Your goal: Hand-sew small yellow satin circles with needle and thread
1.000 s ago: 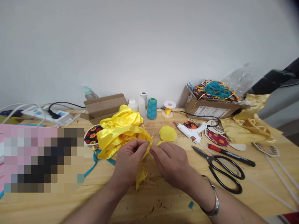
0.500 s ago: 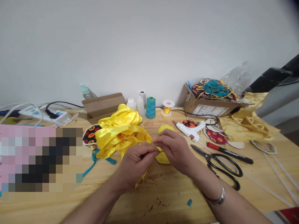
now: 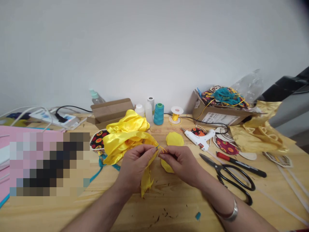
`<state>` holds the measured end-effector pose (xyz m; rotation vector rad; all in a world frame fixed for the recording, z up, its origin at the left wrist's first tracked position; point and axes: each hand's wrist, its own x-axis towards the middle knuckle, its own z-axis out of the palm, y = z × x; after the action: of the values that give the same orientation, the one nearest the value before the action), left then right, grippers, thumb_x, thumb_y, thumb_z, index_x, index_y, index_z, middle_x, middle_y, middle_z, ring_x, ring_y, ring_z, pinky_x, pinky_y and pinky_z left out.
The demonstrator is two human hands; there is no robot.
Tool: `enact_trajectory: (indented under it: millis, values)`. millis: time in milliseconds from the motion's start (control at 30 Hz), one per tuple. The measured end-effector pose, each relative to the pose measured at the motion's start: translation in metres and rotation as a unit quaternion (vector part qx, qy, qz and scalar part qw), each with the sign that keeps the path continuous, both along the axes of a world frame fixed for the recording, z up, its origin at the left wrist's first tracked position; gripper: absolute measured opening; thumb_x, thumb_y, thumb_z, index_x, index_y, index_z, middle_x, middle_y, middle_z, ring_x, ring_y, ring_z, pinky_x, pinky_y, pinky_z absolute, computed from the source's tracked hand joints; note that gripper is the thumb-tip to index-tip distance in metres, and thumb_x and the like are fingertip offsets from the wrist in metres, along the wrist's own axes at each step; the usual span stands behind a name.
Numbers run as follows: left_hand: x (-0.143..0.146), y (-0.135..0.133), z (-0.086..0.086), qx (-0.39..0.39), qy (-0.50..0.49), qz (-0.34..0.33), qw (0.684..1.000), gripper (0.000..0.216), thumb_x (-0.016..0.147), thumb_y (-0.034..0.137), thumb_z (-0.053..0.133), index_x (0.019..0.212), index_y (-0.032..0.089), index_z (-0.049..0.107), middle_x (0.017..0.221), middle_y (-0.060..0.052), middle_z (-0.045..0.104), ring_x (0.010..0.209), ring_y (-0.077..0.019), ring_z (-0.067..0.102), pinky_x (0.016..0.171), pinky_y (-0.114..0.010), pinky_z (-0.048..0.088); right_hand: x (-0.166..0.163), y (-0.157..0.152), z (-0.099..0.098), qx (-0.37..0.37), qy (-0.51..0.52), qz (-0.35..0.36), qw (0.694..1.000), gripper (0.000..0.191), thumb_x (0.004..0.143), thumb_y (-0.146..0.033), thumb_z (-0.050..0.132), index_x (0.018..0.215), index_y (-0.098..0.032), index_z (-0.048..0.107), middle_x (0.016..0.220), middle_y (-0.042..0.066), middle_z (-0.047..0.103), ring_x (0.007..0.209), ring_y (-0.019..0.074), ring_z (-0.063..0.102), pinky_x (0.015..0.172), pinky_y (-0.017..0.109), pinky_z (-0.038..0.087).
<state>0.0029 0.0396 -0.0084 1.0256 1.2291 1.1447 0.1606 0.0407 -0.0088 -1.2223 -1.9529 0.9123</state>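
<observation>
My left hand [image 3: 135, 166] pinches the gathered edge of a shiny yellow satin cloth [image 3: 126, 143], which lies bunched up behind it. A frayed yellow tail [image 3: 146, 183] of cloth hangs below those fingers. Out of the pinched spot runs a short thin yellow cord [image 3: 163, 149], and a small dark bit shows at its base. The fingertips of my right hand [image 3: 182, 162] are closed on the cord's other end. Behind my right hand lie flat yellow cloth pieces [image 3: 174, 139], partly covered by it.
Black-handled scissors [image 3: 223, 169], a red-and-black marker [image 3: 241, 164] and a white glue gun [image 3: 199, 138] lie to the right. At the back stand a teal thread cone [image 3: 158, 114], a yellow cord spool [image 3: 177, 111] and a filled cardboard box [image 3: 217, 116]. A patterned piece [image 3: 98, 140] lies left.
My hands have drawn slightly apart, and the yellow cord now shows between them. My right hand's fingers have lowered and curled in. The whole view has shifted a little.
</observation>
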Motion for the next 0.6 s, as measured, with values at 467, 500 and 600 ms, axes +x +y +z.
enact_trajectory:
  millis: [467,500,600]
  values:
    - [-0.002,0.001,-0.004,-0.024,-0.040,0.035,0.998,0.012,0.068,0.029,0.071,0.065,0.017,0.069,0.053,0.005,0.056,0.046,-0.0065,0.040,0.043,-0.018,0.029,-0.010,-0.011,-0.008,0.029,-0.018,-0.016,0.999,0.026,0.092,-0.025,0.041,0.078,-0.017,0.061,0.068,0.000,0.062,0.060,0.0106,0.050,0.058,0.022,0.036]
    - [-0.002,0.001,-0.004,-0.028,-0.046,0.037,0.998,0.012,0.068,0.029,0.071,0.066,0.017,0.069,0.053,0.005,0.056,0.046,-0.0062,0.040,0.043,-0.018,0.029,-0.011,-0.011,-0.008,0.027,-0.013,-0.016,0.999,0.025,0.092,-0.024,0.041,0.081,-0.018,0.062,0.071,0.000,0.064,0.062,0.0110,0.052,0.059,0.022,0.037]
    - [-0.001,0.001,-0.005,-0.037,-0.051,0.048,0.997,0.013,0.067,0.029,0.071,0.066,0.017,0.068,0.051,0.006,0.053,0.043,-0.0053,0.037,0.042,-0.018,0.028,-0.011,-0.012,-0.007,0.025,0.003,-0.013,1.000,0.024,0.092,-0.024,0.042,0.085,-0.019,0.064,0.080,0.001,0.068,0.068,0.0119,0.058,0.064,0.023,0.040]
